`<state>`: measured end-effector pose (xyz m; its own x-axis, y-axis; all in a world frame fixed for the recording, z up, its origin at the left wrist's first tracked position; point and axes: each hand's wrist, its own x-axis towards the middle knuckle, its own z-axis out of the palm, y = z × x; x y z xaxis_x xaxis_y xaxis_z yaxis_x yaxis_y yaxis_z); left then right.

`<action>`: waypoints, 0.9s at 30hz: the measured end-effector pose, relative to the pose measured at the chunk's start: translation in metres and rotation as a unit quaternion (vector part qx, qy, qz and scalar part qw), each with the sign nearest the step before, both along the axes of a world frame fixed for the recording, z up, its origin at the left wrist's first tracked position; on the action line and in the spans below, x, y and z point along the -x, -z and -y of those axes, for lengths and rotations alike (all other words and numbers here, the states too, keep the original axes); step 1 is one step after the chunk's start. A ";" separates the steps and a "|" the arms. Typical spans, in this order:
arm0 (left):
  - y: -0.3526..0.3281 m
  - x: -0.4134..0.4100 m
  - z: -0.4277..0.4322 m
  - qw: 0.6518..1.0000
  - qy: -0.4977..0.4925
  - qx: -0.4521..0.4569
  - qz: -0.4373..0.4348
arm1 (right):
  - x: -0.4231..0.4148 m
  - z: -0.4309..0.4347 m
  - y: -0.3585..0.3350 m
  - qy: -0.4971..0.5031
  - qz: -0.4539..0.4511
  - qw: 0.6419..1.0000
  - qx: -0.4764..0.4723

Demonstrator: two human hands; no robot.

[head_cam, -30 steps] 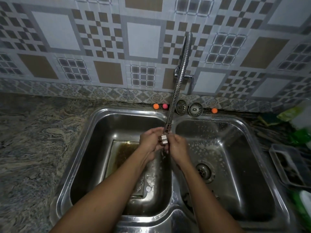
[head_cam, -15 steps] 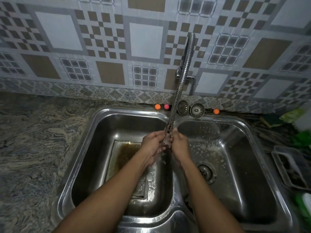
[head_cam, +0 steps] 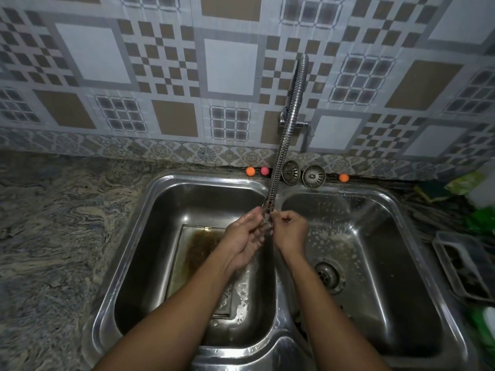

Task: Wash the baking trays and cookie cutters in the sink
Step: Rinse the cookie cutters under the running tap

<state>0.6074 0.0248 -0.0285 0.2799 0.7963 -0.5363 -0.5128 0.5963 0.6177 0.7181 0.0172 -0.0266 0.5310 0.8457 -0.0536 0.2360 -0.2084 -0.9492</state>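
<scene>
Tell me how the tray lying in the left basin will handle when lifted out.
The baking tray looks like thin sheet metal, so probably stiff and fairly light. It seems to hold brownish liquid, which would likely slosh if tilted. Wet and foamy near its front edge, it may be slippery.

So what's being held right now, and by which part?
Cannot tell: the right hand is curled at the tap tip, maybe pinching something small; the left hand lies open beside it.
</scene>
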 end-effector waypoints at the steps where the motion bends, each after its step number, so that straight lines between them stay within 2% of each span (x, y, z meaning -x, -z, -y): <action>1: -0.001 0.001 -0.001 1.000 0.011 0.002 0.025 | 0.002 0.001 0.000 -0.001 -0.004 1.000 0.000; 3: -0.006 0.002 -0.003 0.999 0.035 -0.007 0.005 | 0.005 0.006 -0.002 -0.019 -0.020 0.999 -0.019; 6: -0.013 -0.002 -0.006 0.992 0.019 -0.036 -0.121 | 0.007 0.016 -0.002 -0.092 -0.046 0.995 -0.017; 8: -0.009 -0.007 -0.010 0.975 -0.036 -0.059 -0.209 | 0.008 0.020 0.001 -0.099 0.003 0.995 -0.018; 10: -0.004 -0.011 -0.010 0.961 -0.070 -0.081 -0.257 | 0.008 0.020 0.005 -0.073 0.061 0.995 -0.012; 13: -0.008 -0.017 -0.003 0.963 -0.042 -0.123 -0.237 | 0.006 0.017 0.002 -0.036 0.112 0.993 0.028; 16: -0.005 -0.021 0.000 0.955 -0.018 -0.172 -0.239 | -0.001 0.012 -0.002 -0.049 0.155 0.985 0.055; 19: -0.003 -0.023 -0.002 0.959 -0.037 -0.151 -0.236 | -0.001 0.007 -0.003 -0.120 0.153 0.980 0.029; 22: -0.003 -0.023 -0.007 0.963 -0.117 -0.100 -0.223 | 0.004 0.011 -0.007 -0.182 0.168 0.969 -0.015; 25: -0.005 -0.017 -0.007 0.969 -0.152 -0.044 -0.190 | 0.007 0.013 -0.014 -0.186 0.079 0.979 0.001; 27: -0.004 -0.013 -0.005 0.982 -0.127 -0.030 -0.134 | 0.005 0.010 -0.015 -0.132 0.012 0.991 -0.002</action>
<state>0.6207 0.0299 -0.0247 -0.0763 0.8548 -0.5133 -0.4547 0.4283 0.7809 0.7130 0.0067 -0.0120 0.2923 0.9555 -0.0401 0.3038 -0.1325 -0.9435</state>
